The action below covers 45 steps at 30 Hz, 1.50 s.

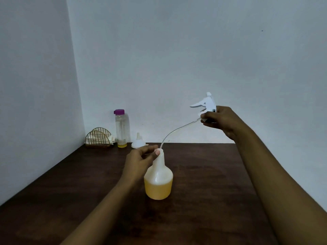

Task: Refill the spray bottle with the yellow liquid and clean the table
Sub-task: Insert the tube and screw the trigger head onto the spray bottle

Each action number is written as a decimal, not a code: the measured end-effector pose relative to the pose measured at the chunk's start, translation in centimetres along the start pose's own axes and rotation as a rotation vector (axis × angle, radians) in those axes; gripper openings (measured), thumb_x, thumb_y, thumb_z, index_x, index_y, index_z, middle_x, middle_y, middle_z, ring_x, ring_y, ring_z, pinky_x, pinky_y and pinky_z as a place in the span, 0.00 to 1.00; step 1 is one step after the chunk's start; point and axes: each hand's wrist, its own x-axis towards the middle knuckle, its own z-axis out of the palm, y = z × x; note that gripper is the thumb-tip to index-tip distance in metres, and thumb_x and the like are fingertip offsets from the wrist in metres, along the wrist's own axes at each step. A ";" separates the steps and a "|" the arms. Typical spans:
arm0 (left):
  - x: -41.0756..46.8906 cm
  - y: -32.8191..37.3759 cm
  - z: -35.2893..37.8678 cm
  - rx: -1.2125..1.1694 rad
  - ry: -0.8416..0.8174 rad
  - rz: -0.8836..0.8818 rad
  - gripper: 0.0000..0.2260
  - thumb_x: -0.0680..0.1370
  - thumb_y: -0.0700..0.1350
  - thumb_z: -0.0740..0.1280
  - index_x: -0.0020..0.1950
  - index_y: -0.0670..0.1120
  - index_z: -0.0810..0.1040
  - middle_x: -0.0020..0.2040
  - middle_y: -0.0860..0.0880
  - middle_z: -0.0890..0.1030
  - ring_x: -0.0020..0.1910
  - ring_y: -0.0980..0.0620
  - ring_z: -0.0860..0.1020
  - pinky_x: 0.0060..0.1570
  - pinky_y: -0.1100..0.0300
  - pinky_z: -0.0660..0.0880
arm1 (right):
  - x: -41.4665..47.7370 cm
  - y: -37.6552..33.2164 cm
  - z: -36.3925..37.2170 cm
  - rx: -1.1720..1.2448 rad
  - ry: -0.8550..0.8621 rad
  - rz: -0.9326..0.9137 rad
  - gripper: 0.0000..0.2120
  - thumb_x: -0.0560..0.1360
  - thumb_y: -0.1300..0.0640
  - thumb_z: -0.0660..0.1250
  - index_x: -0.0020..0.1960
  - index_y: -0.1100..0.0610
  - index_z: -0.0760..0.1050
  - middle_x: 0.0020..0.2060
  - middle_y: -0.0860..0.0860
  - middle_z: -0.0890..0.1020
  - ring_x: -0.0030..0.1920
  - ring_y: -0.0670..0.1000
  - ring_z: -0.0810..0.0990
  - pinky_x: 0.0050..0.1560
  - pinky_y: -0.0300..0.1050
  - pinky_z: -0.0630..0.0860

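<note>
The left hand point(139, 160) pinched the bottle point(158, 183) by its neck to steady it while the right hand point(219, 119) gripped the sprayer point(208, 101), apparently to feed its tube point(174, 132) in

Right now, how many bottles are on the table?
2. The spray bottle stands in the middle, the left hand at its neck. The purple-capped clear bottle stands at the back, between the wire holder and the funnel. None looks hidden.
</note>
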 end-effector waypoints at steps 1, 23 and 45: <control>-0.3 -0.4 0.1 -0.050 -0.006 -0.002 0.13 0.74 0.45 0.71 0.59 0.49 0.80 0.54 0.53 0.82 0.53 0.60 0.79 0.51 0.61 0.78 | -0.1 -0.5 0.4 -0.053 -0.032 -0.022 0.08 0.70 0.65 0.70 0.49 0.66 0.79 0.42 0.57 0.82 0.40 0.50 0.81 0.48 0.41 0.81; -1.4 -4.5 1.4 -0.145 -0.088 -0.056 0.22 0.70 0.50 0.74 0.63 0.51 0.77 0.57 0.55 0.81 0.57 0.58 0.78 0.55 0.60 0.76 | -0.5 0.9 10.7 -0.763 -0.684 -0.173 0.10 0.70 0.59 0.73 0.50 0.59 0.79 0.46 0.56 0.82 0.44 0.50 0.77 0.48 0.45 0.73; -1.4 -5.2 1.6 -0.184 -0.086 -0.043 0.19 0.72 0.49 0.73 0.62 0.51 0.78 0.55 0.53 0.83 0.54 0.57 0.80 0.56 0.52 0.78 | -0.4 1.2 11.5 -0.827 -0.723 -0.167 0.06 0.71 0.57 0.73 0.43 0.51 0.76 0.39 0.46 0.80 0.41 0.45 0.77 0.44 0.40 0.71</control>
